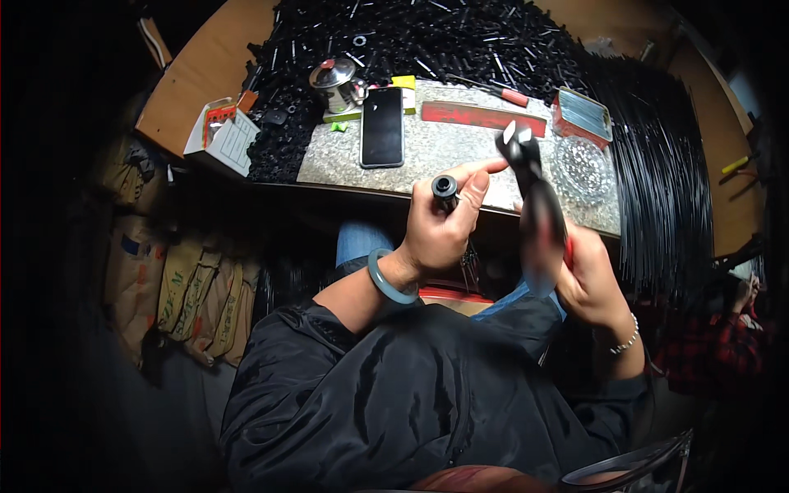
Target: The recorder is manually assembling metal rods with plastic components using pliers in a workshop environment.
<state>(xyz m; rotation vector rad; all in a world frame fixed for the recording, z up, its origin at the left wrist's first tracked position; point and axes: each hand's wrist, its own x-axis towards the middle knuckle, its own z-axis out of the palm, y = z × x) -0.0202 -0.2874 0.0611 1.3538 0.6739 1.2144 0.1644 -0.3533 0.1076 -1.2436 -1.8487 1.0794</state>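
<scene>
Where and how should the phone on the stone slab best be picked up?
Grip the phone across its two long edges, coming from above. It lies flat, screen up, on the slab, so only the thin sides offer purchase. A metal pot crowds its far left corner, so take the near half.

A black smartphone (383, 127) lies face up on the speckled stone slab (448, 152), beside a small lidded metal pot (334, 84). A clear cut-glass dish (582, 168) sits near a flat red strip (483, 117). Behind, heaped black parts (427, 37), possibly plastic.
</scene>
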